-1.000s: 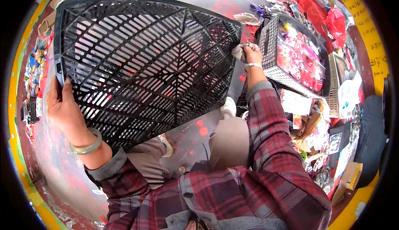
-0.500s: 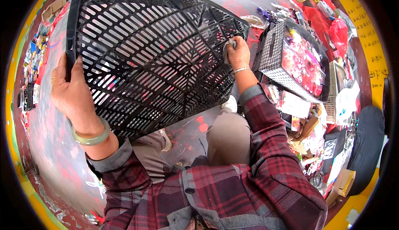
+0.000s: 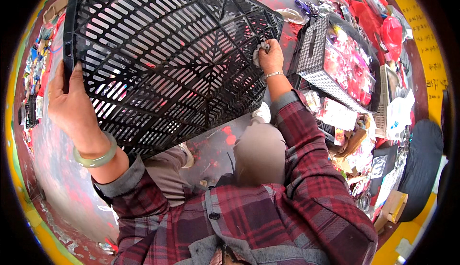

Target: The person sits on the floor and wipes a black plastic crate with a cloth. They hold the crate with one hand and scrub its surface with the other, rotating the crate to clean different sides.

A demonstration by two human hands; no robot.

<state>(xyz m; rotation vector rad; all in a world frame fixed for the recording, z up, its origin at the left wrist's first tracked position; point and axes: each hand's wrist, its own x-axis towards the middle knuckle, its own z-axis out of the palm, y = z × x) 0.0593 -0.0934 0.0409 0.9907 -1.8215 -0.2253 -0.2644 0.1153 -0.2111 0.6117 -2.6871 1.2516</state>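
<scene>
We've L hand (image 3: 75, 114) gripping blk crate (image 3: 207, 63) by L rim, R hand (image 3: 272, 60) pinching gray rag (image 3: 257, 57) at crate's R end, long axis roughly betw. them.

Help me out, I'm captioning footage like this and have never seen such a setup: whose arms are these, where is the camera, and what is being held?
There is no robot here, just a person's two bare hands. The view comes from the left of two fisheye cameras worn on the head, looking down, so straight edges curve near the rim.

The left hand grips the left edge of a large black slotted crate, tilted up in front of the knees. The right hand holds a crumpled pale cloth against the crate near its right edge.

Below is a grey floor with red patches. To the right, a grey patterned basket holds pink and red packets.
</scene>
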